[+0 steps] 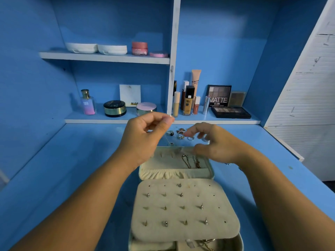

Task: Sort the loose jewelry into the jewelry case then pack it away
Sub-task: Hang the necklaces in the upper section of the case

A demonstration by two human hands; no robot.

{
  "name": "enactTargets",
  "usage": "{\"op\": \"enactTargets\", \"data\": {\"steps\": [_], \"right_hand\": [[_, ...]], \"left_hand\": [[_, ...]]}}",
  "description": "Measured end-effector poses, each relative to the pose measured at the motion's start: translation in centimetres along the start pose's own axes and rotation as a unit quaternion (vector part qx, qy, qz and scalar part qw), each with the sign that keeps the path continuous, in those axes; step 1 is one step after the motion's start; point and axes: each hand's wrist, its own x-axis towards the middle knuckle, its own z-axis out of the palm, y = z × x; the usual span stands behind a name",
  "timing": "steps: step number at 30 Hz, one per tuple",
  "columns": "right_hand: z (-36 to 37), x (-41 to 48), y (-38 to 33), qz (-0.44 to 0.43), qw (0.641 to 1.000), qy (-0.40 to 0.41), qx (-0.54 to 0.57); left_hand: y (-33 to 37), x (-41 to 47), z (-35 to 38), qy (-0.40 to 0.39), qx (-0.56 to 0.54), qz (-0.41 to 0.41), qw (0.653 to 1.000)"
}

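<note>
Left hand (145, 134) is up off the desk, thumb and forefinger pinched on a small gold piece (170, 116). Too tiny to call it a ring or a stud.

Loose jewelry (181, 134) is piled on the desk just behind the jewelry case (211, 171), between my hands. The case is open, with chains (188, 161) in the lid section. The stud panel (172, 214) is partly filled and has several holes free.

Right hand (215, 144) hovers over the pile and the lid's far edge, fingers curled and blurred. Can't tell if it holds anything.

Step, my read: mid-sort, one piece in hand. Next move needs fine aim into a free hole or slot without loosening the pinch early.

Readable text:
- "SB" on the perfume bottle (88, 103)
- "NUDE" on the white palette (130, 95)
- "MATTE" on the eyeshadow palette (219, 96)

Pink jar (139, 48) label is unreadable.
</note>
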Motion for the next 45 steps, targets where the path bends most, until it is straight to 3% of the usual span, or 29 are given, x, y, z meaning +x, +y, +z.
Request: {"op": "enactTargets", "data": {"steps": [6, 11, 15, 22, 26, 34, 45], "right_hand": [[3.7, 0.5, -2.6, -0.100, 0.993, -0.033, 0.056], [3.5, 0.4, -2.8, -0.071, 0.973, -0.048, 0.214], [1.8, 0.4, -2.0, -0.044, 0.969, 0.002, 0.242], [0.6, 0.5, -1.2, -0.007, 0.966, 0.078, 0.246], [1.2, 0.5, -1.7, 0.001, 0.974, 0.089, 0.207], [1.8, 0.3, -2.7, -0.039, 0.976, 0.101, 0.192], [1.0, -0.1, -3.4, -0.077, 0.980, 0.068, 0.170]], "left_hand": [[1.2, -0.8, 0.6, -0.034, 0.035, 0.073, 0.996], [0.7, -0.3, 0.3, 0.047, 0.041, 0.080, 0.995], [-0.2, 0.3, -0.2, 0.138, 0.054, 0.037, 0.988], [-1.6, 0.7, -0.5, 0.188, 0.108, -0.086, 0.972], [-2.5, 0.6, -0.7, 0.125, 0.237, -0.130, 0.955], [-1.7, -0.3, 0.2, -0.115, 0.154, -0.084, 0.978], [-1.7, -0.6, 0.9, -0.191, 0.108, -0.075, 0.973]]}}
